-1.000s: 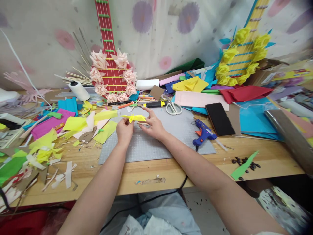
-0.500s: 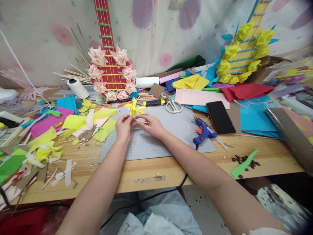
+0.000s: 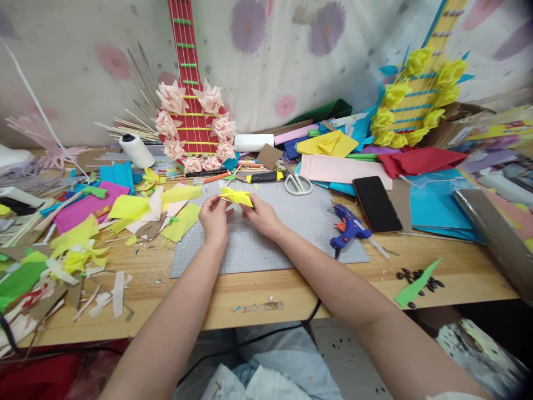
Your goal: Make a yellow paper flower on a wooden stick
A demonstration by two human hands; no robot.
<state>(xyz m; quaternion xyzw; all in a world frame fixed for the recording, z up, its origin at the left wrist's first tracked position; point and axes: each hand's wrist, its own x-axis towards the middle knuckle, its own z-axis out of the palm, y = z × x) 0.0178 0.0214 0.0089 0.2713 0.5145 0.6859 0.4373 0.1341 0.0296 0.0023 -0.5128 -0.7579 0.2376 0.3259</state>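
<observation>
A yellow paper flower (image 3: 235,196) with pointed petals is held between my hands, above the grey cutting mat (image 3: 245,253). My left hand (image 3: 214,215) pinches its left side with closed fingertips. My right hand (image 3: 262,216) grips the flower's right edge between thumb and fingers. The underside of the flower and some fingertips are hidden. Just beyond the hands lie a yellow-and-black utility knife (image 3: 266,176) and grey-handled scissors (image 3: 298,184). A blue hot glue gun (image 3: 348,225) rests at the mat's right edge.
Paper scraps (image 3: 79,244) cover the table's left side. A phone (image 3: 377,204), blue paper sheets (image 3: 439,203) and dark beads (image 3: 416,275) are on the right. Behind stand a red paper guitar (image 3: 197,133) with pink flowers and a yellow paper guitar (image 3: 416,100).
The flower has tipped over from upright to nearly flat. My right hand's fingers have moved up to its right edge. The camera view has shifted slightly.
</observation>
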